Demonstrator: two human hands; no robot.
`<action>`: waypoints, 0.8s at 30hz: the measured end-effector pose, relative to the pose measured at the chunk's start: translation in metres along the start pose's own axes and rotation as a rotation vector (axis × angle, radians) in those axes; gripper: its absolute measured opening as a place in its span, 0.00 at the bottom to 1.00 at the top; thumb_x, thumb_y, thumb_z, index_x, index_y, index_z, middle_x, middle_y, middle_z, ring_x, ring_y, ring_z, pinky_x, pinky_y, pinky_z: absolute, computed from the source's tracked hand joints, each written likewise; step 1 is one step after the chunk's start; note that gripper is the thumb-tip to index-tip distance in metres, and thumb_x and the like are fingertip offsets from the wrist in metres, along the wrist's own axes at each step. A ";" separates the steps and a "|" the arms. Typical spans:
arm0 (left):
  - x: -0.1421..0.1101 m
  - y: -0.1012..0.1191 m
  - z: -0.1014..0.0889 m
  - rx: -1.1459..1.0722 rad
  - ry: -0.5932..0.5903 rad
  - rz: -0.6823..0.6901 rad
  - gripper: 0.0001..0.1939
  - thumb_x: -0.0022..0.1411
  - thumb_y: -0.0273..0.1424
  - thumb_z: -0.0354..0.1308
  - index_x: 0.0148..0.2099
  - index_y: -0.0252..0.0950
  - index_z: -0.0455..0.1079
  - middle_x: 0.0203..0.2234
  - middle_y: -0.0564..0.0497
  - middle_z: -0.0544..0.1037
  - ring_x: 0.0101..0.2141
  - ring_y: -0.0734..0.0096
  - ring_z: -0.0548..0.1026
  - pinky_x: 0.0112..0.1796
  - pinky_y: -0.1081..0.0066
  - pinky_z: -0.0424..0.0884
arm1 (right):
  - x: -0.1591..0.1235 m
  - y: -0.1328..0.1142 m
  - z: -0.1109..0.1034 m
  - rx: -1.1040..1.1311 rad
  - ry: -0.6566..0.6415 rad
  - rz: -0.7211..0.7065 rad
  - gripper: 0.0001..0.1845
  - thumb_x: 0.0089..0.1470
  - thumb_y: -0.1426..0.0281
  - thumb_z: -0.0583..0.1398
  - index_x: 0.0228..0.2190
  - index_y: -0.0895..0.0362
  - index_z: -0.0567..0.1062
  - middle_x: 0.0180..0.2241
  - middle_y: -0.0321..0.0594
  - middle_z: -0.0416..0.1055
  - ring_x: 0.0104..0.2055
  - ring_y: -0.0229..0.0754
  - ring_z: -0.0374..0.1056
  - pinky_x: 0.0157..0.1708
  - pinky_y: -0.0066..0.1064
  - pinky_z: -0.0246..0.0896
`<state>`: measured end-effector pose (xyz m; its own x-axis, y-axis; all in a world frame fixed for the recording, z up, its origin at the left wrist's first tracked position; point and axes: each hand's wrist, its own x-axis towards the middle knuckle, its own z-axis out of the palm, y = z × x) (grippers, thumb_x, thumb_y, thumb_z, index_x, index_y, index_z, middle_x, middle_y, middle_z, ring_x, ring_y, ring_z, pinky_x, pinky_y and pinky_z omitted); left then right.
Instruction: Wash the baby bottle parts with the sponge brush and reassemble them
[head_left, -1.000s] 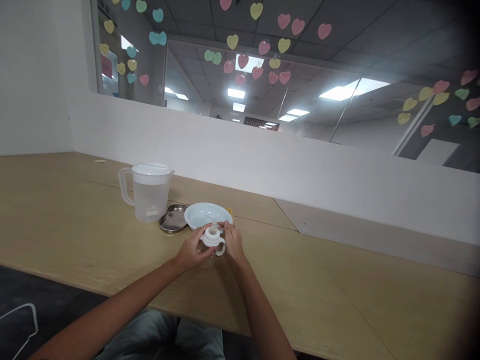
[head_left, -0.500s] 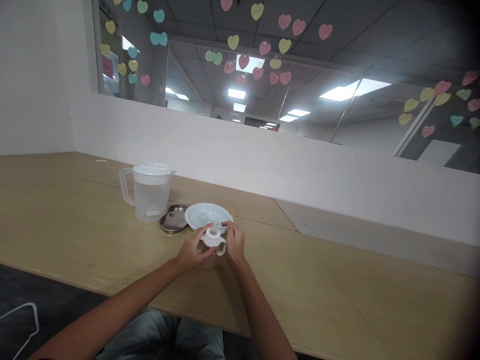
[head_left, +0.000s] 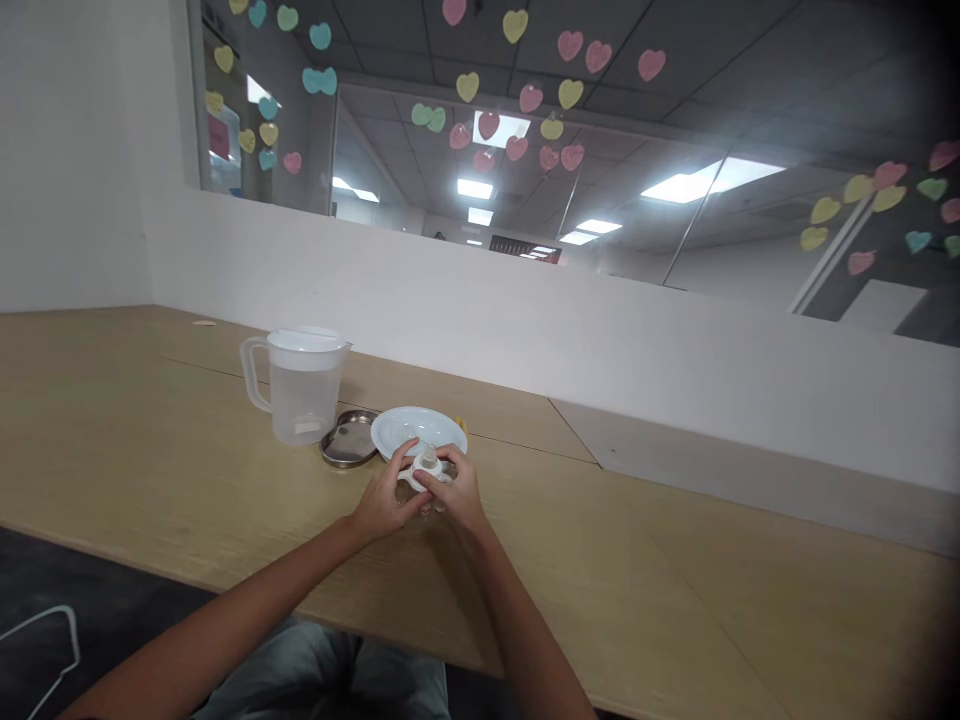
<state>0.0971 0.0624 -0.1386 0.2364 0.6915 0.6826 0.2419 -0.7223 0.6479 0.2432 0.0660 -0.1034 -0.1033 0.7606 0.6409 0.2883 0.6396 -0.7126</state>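
Note:
A small baby bottle [head_left: 426, 466] with a white handled collar and a pale teat stands on the wooden table [head_left: 675, 560]. My left hand [head_left: 382, 505] wraps the bottle from the left, fingers curled round it. My right hand [head_left: 450, 495] closes over the white collar from the right, thumb and fingers across the front. The bottle's lower body is hidden behind both hands.
A white bowl [head_left: 409, 430] sits just behind the bottle, with a round metal lid [head_left: 346, 442] to its left and a clear lidded water jug [head_left: 300, 385] further left. Something yellow [head_left: 459, 420] peeks from behind the bowl. A low white wall [head_left: 600, 340] bounds the table's far side.
My right hand has moved from beside the teat, where it pinched something thin, onto the white collar. The left hand has stayed on the bottle.

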 end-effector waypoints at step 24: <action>-0.004 -0.001 0.004 0.001 0.022 0.015 0.36 0.55 0.35 0.59 0.60 0.36 0.45 0.45 0.42 0.72 0.47 0.61 0.72 0.49 0.60 0.65 | 0.016 0.022 -0.026 0.277 0.245 0.184 0.23 0.44 0.53 0.62 0.35 0.59 0.75 0.30 0.43 0.72 0.34 0.42 0.68 0.41 0.38 0.64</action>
<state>0.0997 0.0602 -0.1434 0.2193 0.6800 0.6996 0.2395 -0.7327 0.6371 0.2723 0.0891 -0.1012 0.1652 0.8374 0.5211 0.0105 0.5268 -0.8499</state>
